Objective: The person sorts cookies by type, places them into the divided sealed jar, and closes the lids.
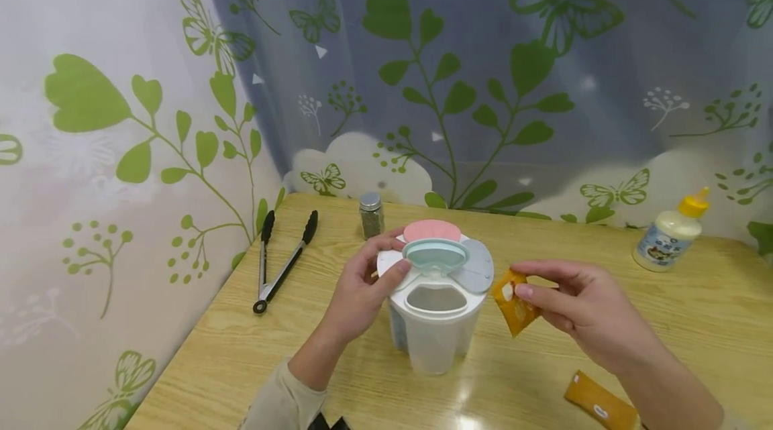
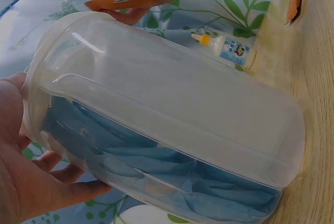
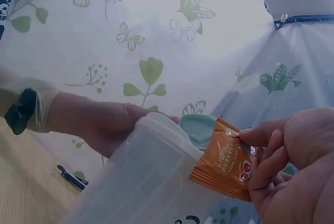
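Note:
A clear divided storage container point(image 1: 431, 346) stands on the table with a white lid carrying pink, mint and grey flaps. Its mint flap point(image 1: 436, 255) is raised, and the compartment below that opening looks empty. My left hand point(image 1: 362, 286) grips the lid's left side, thumb on top. In the left wrist view, blue packets point(image 2: 151, 156) fill another compartment. To the right of the lid, my right hand point(image 1: 576, 302) pinches a small orange snack packet point(image 3: 224, 158) between thumb and fingers, apart from the opening in the head view. A second orange packet point(image 1: 600, 403) lies below the right forearm.
Black-tipped metal tongs point(image 1: 280, 276) lie spread at the left. A small glass jar with a silver cap point(image 1: 372, 217) stands behind the left hand. At the far right stands a bottle with a yellow nozzle point(image 1: 669, 237). Patterned curtains border the wooden table point(image 1: 199, 376).

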The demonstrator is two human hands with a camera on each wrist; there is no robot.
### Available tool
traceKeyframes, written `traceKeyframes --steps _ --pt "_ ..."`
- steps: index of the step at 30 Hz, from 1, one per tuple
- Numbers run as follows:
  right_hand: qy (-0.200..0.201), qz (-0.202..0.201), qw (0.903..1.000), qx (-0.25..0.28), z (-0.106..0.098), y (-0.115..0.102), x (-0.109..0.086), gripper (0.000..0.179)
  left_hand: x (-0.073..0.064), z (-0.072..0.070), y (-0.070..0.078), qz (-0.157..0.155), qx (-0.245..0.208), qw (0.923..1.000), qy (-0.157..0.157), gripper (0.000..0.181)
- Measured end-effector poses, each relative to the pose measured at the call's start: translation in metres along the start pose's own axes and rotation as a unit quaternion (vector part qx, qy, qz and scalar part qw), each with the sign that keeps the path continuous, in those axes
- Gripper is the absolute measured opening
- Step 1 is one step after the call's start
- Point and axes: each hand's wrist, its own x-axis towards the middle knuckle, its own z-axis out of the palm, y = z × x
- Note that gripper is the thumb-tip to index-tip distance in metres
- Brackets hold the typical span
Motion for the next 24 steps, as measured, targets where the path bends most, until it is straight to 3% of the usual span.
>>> traceKeyframes --steps 8,15,20,24 --pt "0.014 -0.037 0.9992 0.012 0.042 -0.020 0.016 0.032 -0.001 -0.001 0.000 0.001 0.002 1.0000 0.002 0.023" --pt "0.096 -0.038 0.9930 -0.057 0.075 -0.036 0.024 0.027 0.000 -0.002 0.000 0.002 0.005 1.0000 -0.002 0.023" --pt "0.109 -0.073 0.9899 -0.054 0.088 -0.038 0.027 0.027 0.000 -0.002 0.001 -0.001 0.002 1.0000 -0.005 0.024" --pt "0.126 -0.098 0.9820 -0.101 0.092 -0.033 0.027 0.027 0.000 -0.002 0.002 -0.002 0.000 1.0000 -0.007 0.024"
